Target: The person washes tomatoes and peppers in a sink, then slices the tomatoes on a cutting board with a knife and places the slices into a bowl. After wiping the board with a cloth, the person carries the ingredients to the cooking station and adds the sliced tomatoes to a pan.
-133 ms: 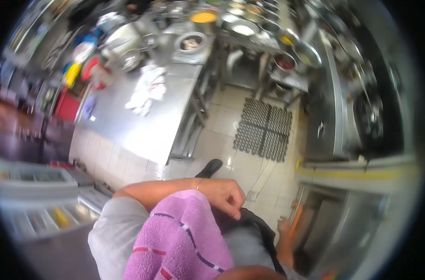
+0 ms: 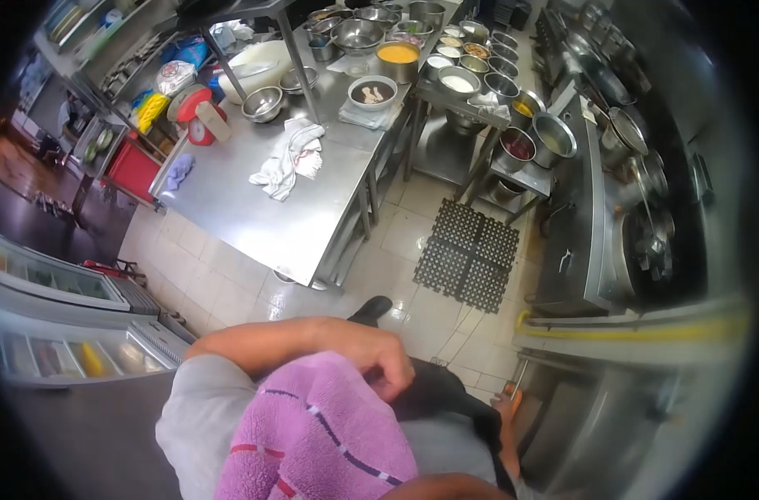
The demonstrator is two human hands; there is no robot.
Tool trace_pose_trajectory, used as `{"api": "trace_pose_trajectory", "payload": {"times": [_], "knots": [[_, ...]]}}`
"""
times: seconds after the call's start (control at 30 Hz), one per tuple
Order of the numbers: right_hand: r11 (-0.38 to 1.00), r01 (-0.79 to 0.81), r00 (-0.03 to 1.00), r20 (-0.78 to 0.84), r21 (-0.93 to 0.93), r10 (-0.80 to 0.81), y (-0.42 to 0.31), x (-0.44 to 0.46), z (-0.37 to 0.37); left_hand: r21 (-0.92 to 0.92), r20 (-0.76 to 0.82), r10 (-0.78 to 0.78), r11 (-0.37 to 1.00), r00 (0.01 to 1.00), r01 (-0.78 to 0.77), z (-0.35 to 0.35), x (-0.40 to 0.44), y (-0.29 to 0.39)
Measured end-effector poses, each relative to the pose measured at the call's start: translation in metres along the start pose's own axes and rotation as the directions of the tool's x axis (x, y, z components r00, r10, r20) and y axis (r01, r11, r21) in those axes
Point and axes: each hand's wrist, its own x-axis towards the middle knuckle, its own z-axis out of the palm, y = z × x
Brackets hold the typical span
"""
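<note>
My left hand (image 2: pixel 384 364) is in front of my body, above a dark apron (image 2: pixel 434 396), with its fingers curled in; anything inside them is hidden. Beside that forearm, a pink towel (image 2: pixel 325 421) with dark and red stripes lies over my chest. My right hand (image 2: pixel 504 410) is low at the right, next to an orange-brown edge and a thin metal bar (image 2: pixel 522 375) of a steel unit; its fingers are too small to read. A white cloth (image 2: pixel 289 160) lies crumpled on the steel table (image 2: pixel 254 237).
The table also bears a red scale (image 2: pixel 200 117), metal bowls (image 2: pixel 263 104) and a purple cloth (image 2: pixel 179 171). Several food pots stand behind. A black mat (image 2: pixel 467 254) lies on the tiles. Stoves (image 2: pixel 592 208) line the right; an open-topped chilled cabinet (image 2: pixel 79 354) stands left.
The view has shifted and become sharper. My left hand appears slightly farther left, still curled. My right hand appears a little lower, still beside the steel unit.
</note>
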Motion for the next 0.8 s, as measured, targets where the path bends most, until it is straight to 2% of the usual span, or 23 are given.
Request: {"api": "trace_pose_trajectory", "payload": {"times": [0.03,0.07,0.1,0.13,0.17,0.2,0.23,0.27,0.3,0.33,0.4,0.43,0.5,0.53,0.57,0.63,0.7,0.77,0.8], "knots": [[0.973,0.231,0.972,-0.05,-0.009,-0.231,-0.023,0.016,0.048,0.003,0.015,-0.063,0.998,0.998,0.063,0.01,-0.026,0.03],[0.915,0.403,0.915,-0.035,-0.001,-0.403,-0.025,-0.018,0.144,-0.028,-0.073,-0.187,0.982,0.98,0.185,0.032,-0.066,0.076],[0.751,0.609,0.79,0.109,-0.255,-0.604,-0.08,-0.01,0.208,0.02,-0.101,-0.272,0.961,0.957,0.276,0.039,-0.088,0.104],[0.901,0.416,0.896,0.221,-0.122,-0.384,-0.141,-0.039,0.189,0.041,-0.139,-0.292,0.953,0.946,0.3,0.038,-0.102,0.115],[0.879,0.476,0.879,0.055,-0.025,-0.474,-0.119,-0.009,0.181,0.07,-0.176,-0.261,0.958,0.949,0.276,0.048,-0.093,0.11],[0.882,0.47,0.881,0.044,0.038,-0.472,-0.136,-0.006,0.144,0.114,-0.217,-0.306,0.935,0.927,0.336,0.053,-0.085,0.116],[0.89,0.456,0.888,0.05,0.027,-0.457,-0.151,0.006,0.127,0.17,-0.268,-0.341,0.904,0.901,0.393,0.053,-0.085,0.123],[0.876,0.478,0.878,-0.014,0.059,-0.478,-0.167,0.016,0.124,0.198,-0.283,-0.395,0.868,0.874,0.456,0.052,-0.08,0.132],[0.866,0.496,0.868,-0.038,0.065,-0.494,-0.186,0.006,0.077,0.167,-0.318,-0.426,0.854,0.847,0.492,0.023,-0.09,0.132],[0.894,0.441,0.896,0.011,0.077,-0.443,-0.21,0.025,0.058,0.189,-0.266,-0.411,0.865,0.872,0.465,0.014,-0.096,0.128],[0.908,0.409,0.909,0.049,0.087,-0.414,-0.265,0.03,0.025,0.076,-0.436,-0.556,0.761,0.708,0.644,-0.005,-0.112,0.131],[0.914,0.394,0.917,0.032,0.103,-0.398,-0.278,0.044,0.03,0.095,-0.415,-0.559,0.757,0.717,0.646,-0.024,-0.11,0.126],[0.876,0.472,0.881,-0.058,0.1,-0.469,-0.304,0.086,0.026,0.23,-0.634,-0.57,0.506,0.522,0.832,-0.073,-0.102,0.092],[0.862,0.499,0.863,-0.135,0.086,-0.486,-0.312,0.101,0.023,0.444,-0.663,-0.504,0.331,0.554,0.833,-0.093,-0.102,0.067],[0.867,0.489,0.869,-0.146,0.096,-0.473,-0.325,0.112,0.019,0.607,-0.674,-0.443,0.124,0.591,0.785,-0.115,-0.111,0.038],[0.908,0.333,0.942,-0.052,0.256,-0.331,-0.346,0.13,-0.002,0.77,-0.605,-0.508,-0.178,0.614,0.612,-0.161,-0.126,-0.026],[0.89,0.285,0.958,-0.102,0.355,-0.267,-0.365,0.144,-0.024,0.707,-0.599,-0.557,-0.03,0.575,0.707,-0.191,-0.138,-0.085],[0.812,0.326,0.944,-0.214,0.483,-0.252,-0.374,0.177,-0.041,0.621,-0.592,-0.567,0.132,0.573,0.773,-0.206,-0.132,-0.123],[0.737,0.323,0.945,-0.242,0.594,-0.219,-0.377,0.201,-0.053,0.63,-0.587,-0.57,0.124,0.575,0.767,-0.211,-0.128,-0.136]]}}
